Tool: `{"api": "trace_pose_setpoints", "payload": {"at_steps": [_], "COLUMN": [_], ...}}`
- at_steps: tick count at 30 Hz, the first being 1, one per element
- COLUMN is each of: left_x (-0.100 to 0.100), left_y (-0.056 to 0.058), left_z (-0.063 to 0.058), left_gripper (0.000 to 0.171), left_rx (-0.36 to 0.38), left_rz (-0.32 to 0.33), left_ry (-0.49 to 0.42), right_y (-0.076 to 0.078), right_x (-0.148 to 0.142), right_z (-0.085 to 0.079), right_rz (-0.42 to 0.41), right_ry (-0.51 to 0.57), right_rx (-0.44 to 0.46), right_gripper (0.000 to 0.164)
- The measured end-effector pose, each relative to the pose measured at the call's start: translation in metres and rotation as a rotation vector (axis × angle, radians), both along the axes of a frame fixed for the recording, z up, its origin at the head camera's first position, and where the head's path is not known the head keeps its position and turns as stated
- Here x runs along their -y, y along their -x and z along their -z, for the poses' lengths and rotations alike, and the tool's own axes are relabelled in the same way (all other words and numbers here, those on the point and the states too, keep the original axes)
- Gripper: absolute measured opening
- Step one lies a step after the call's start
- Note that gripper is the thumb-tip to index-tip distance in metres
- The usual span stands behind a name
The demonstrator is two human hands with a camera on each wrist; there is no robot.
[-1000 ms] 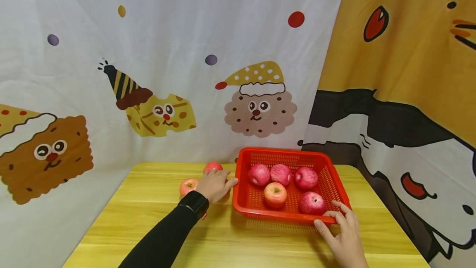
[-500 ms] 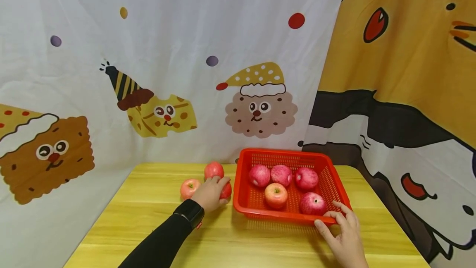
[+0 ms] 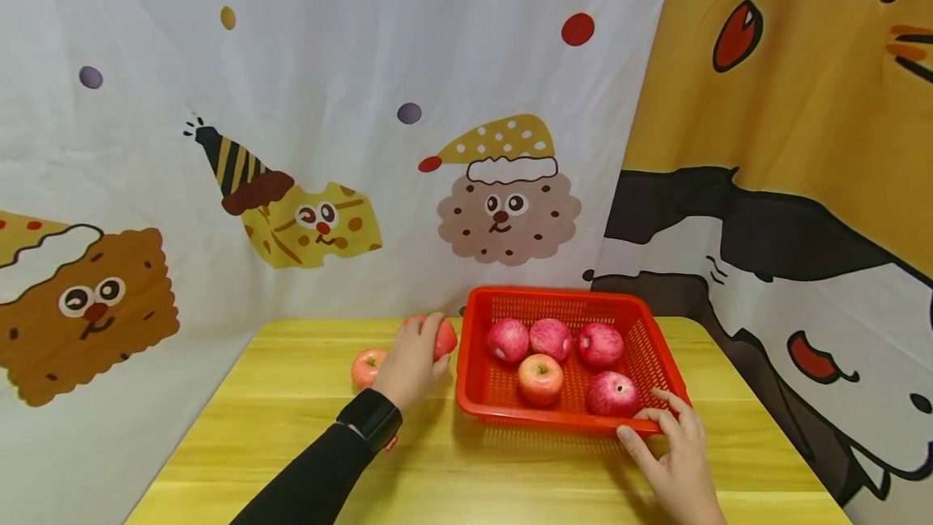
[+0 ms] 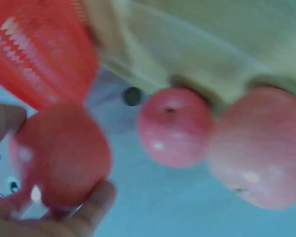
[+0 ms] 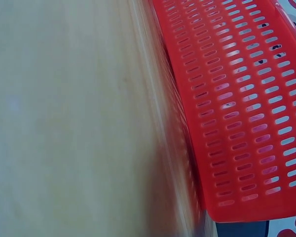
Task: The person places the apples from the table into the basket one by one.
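Note:
My left hand grips a red apple just left of the red plastic basket. In the left wrist view, thumb and fingers curl round this apple, which looks lifted. Two more apples lie on the table by that hand: a paler one to its left, and a redder one mostly covered by the hand in the head view. At the basket's front right corner, my right hand pinches the rim, thumb outside and fingers over the edge. Several apples sit inside the basket.
The yellow wood-grain table extends left and in front of the basket. A white cartoon-printed curtain hangs right behind the table, with an orange printed part on the right. The basket's slotted side wall fills the right wrist view.
My left hand has taken hold of the red apple between the basket and the other apples and raised it a little toward the back. The right hand and basket stay put.

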State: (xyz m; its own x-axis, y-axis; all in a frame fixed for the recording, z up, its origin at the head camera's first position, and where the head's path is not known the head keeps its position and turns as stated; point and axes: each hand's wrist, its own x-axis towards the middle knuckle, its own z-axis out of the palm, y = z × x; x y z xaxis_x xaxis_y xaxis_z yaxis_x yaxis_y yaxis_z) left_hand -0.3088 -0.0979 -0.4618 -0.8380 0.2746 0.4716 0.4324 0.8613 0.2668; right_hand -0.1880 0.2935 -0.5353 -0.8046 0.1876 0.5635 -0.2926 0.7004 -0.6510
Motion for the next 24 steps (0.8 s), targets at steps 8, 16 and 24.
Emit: {"api": "trace_pose_setpoints", "payload": {"at_steps": [8,16,24], "left_x": [-0.038,-0.051,-0.051], "left_y": [-0.013,-0.013,-0.012], "left_z": [-0.005,0.01,0.012], "left_gripper": [0.066,0.027,0.028], "left_rx": [-0.137,-0.028,-0.033], "left_rz": [0.217,0.303,0.311], "left_ry": [0.075,0.259,0.264], "right_y": [0.0,-0.002,-0.002], "right_x": [0.002,0.005,0.003], "right_z": [-0.004,0.0,-0.001], "right_rz": [0.021,0.026,0.031], "right_ry": [-0.009,0.008,0.005], "right_rx": [-0.01,-0.013,0.012], "right_gripper": [0.025,0.027,0.025]}}
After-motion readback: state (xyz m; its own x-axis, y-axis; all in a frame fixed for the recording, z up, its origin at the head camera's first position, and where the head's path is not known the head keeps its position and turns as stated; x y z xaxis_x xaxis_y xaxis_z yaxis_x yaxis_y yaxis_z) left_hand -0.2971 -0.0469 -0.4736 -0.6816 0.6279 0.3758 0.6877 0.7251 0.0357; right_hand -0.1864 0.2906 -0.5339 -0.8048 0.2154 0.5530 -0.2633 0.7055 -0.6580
